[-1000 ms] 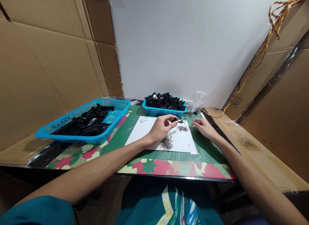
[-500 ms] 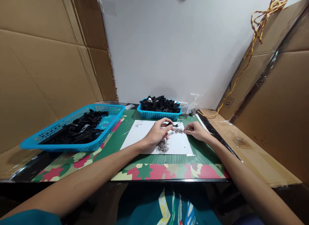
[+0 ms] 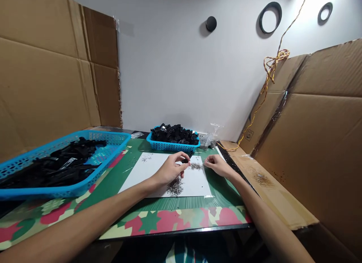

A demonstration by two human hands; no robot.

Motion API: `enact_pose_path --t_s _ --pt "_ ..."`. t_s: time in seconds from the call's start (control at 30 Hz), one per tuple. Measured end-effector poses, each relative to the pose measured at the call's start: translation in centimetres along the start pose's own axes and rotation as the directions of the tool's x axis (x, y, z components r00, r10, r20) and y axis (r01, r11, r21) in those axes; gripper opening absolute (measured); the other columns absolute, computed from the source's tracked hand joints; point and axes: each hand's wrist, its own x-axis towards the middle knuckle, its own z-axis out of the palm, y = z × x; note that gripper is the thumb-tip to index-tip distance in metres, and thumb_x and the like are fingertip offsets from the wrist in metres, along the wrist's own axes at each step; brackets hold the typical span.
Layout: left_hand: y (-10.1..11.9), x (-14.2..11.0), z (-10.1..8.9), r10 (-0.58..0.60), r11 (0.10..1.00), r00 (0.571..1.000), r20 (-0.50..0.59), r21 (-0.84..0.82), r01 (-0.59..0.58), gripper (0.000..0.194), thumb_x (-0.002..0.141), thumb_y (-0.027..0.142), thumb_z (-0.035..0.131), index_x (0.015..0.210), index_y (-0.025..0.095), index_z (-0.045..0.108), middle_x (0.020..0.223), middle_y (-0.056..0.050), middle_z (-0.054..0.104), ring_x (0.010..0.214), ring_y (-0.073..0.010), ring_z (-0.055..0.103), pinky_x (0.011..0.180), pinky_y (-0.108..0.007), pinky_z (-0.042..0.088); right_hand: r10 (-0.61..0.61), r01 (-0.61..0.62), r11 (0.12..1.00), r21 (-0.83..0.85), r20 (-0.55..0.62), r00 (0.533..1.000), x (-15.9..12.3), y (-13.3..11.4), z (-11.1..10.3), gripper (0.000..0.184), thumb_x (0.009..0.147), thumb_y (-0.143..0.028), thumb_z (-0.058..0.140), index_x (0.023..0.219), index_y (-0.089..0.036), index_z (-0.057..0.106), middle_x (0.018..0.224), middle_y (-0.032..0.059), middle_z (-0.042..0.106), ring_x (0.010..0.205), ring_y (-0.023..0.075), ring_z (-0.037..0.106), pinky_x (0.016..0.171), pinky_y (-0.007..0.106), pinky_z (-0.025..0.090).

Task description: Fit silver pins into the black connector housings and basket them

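One small black part [image 3: 185,161] is held over the white sheet [image 3: 137,176], pinched between the left hand's [image 3: 172,168] thumb and fingers. The right hand's [image 3: 217,165] fingertips draw together beside a small pile of metallic bits [image 3: 195,166]; I can't tell whether they grip anything. A larger pile [image 3: 175,188] lies nearer the person. Behind stands a heaped blue basket [image 3: 172,146].

The left hand [image 3: 172,168] hides most of the black piece [image 3: 191,154] it holds; whether the right hand [image 3: 217,165] pinches anything, I can't make out from here. The nearer heap of bits [image 3: 175,188] is too fine to tell apart. The larger blue basket [image 3: 65,191] runs out of sight leftward, the twisted wire [image 3: 292,23] upward.
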Motion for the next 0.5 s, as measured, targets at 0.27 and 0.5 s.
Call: enact_pose_path --t_s 0.27,0.5 --pt "-0.1 -0.1 0.2 0.003 0.998 1.000 0.012 -0.058 -0.002 0.039 0.088 0.053 0.069 0.102 0.019 0.058 0.084 0.002 0.058 0.053 -0.0092 0.057 0.046 -0.021 0.034 -0.077 0.069 0.982 0.178 0.042 0.996 -0.9 -2.3 0.6 0.042 0.087 -0.059 0.068 0.080 -0.018 0.060 0.067 -0.0042 0.050 0.060 0.0116 0.040 0.056 0.025 0.029" --pt "0.0 -0.7 0.5 -0.021 1.000 0.997 0.077 -0.012 0.022 0.039 0.089 0.055 0.067 0.102 0.019 0.064 0.063 0.005 0.051 0.054 -0.0112 0.049 0.050 -0.021 0.034 -0.181 0.149 0.940 0.307 0.077 0.980 -1.9 -4.3 1.8 0.040 0.090 -0.058 0.071 0.087 -0.019 0.063 0.079 -0.0003 0.058 0.072 0.0145 0.050 0.065 0.027 0.037"
